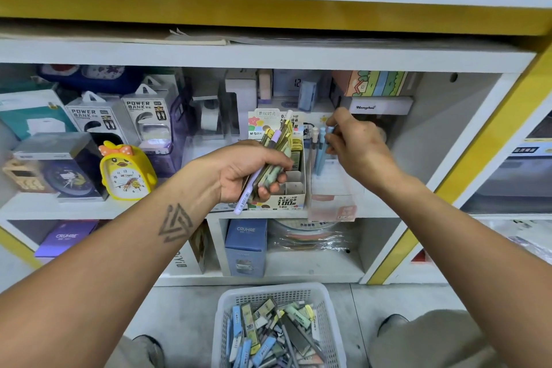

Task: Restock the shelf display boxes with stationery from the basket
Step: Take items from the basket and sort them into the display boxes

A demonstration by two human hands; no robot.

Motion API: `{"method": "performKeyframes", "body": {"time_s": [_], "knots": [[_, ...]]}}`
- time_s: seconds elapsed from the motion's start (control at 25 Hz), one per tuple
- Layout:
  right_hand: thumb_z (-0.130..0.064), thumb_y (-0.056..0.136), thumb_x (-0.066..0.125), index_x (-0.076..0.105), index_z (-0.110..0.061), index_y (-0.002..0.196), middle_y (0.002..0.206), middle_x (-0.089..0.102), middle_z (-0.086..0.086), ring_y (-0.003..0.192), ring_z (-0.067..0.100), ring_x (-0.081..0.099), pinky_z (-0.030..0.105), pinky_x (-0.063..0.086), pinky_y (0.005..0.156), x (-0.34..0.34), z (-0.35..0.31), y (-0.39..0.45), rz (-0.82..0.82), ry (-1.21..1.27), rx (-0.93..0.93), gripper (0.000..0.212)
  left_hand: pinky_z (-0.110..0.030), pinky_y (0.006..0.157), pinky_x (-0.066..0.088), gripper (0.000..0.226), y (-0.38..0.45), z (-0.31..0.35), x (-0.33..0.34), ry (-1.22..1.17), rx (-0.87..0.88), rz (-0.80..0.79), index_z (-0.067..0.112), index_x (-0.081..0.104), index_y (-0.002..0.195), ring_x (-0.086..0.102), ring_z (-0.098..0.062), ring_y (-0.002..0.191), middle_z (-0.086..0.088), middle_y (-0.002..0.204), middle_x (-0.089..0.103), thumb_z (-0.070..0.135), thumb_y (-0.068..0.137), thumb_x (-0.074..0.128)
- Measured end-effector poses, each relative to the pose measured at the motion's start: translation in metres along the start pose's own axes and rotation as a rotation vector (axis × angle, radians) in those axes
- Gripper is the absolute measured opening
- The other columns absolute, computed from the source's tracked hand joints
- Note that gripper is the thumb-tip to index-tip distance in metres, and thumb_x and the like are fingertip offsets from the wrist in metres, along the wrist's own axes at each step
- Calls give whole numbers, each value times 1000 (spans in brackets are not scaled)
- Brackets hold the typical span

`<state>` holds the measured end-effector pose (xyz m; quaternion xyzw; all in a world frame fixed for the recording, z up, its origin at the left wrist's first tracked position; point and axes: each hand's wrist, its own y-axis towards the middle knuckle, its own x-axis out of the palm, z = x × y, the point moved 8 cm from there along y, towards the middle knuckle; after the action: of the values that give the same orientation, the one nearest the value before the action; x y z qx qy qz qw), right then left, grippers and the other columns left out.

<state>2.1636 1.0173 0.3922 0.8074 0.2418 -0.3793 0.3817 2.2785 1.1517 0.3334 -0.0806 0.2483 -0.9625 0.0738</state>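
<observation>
Shop shelf during restocking, read left to right. On the left of the white shelf stand a yellow duck clock and two power bank packs. The left hand clenches a mixed bundle of pencil-lead cases and pens, one lilac pen hanging out below the fist. Behind that bundle sits the cardboard display box, its dividers partly filled. Just to its right stands a clear display box holding blue pens; the right hand pinches the tops of these, its fingertips closed on them. The remaining stock lies in the white basket on the floor, low in the view between the person's knees.

Risks, as judged: the loosely held lilac pen may slide from the crowded fist and drop into the basket or onto the floor; the light clear box stands at the shelf edge and may tip if the pens are pressed sideways.

Setting: white shelving with yellow trim, a red banner above, a grey floor.
</observation>
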Motion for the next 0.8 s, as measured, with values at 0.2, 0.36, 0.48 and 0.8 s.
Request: {"method": "performKeyframes", "body": {"time_s": [0.2, 0.36, 0.48, 0.8], "knots": [[-17, 101, 52, 46, -23, 105, 85, 68, 8, 76, 19, 70, 47, 59, 72, 6, 2, -1, -26, 54, 6, 9, -15, 35, 32, 13, 0, 0, 4, -76, 0, -49, 8, 55, 82, 48, -13, 45, -7, 65, 50, 12, 95, 56], [-18, 101, 53, 44, -31, 100, 81, 67, 1, 75, 11, 70, 45, 59, 73, 15, -5, -5, -116, 60, -52, 16, -17, 36, 33, 7, -1, 1, 6, -95, 14, -70, 7, 58, 90, 49, -14, 48, -8, 69, 53, 13, 92, 59], [-17, 103, 49, 55, -19, 106, 86, 69, 8, 78, 22, 70, 46, 59, 73, 16, 0, -5, -105, 34, -23, 7, -18, 37, 37, 14, -4, 2, 9, -125, 22, -115, 5, 60, 97, 53, -16, 52, -10, 73, 57, 15, 87, 62], [-36, 97, 64, 75, -26, 101, 90, 72, -7, 73, 9, 62, 26, 45, 65, 8, -8, 2, -64, 595, 317, 16, -17, 36, 36, 25, -12, 0, 15, -37, 24, -203, 3, 63, 107, 52, -15, 52, -12, 75, 59, 14, 85, 65]]}}
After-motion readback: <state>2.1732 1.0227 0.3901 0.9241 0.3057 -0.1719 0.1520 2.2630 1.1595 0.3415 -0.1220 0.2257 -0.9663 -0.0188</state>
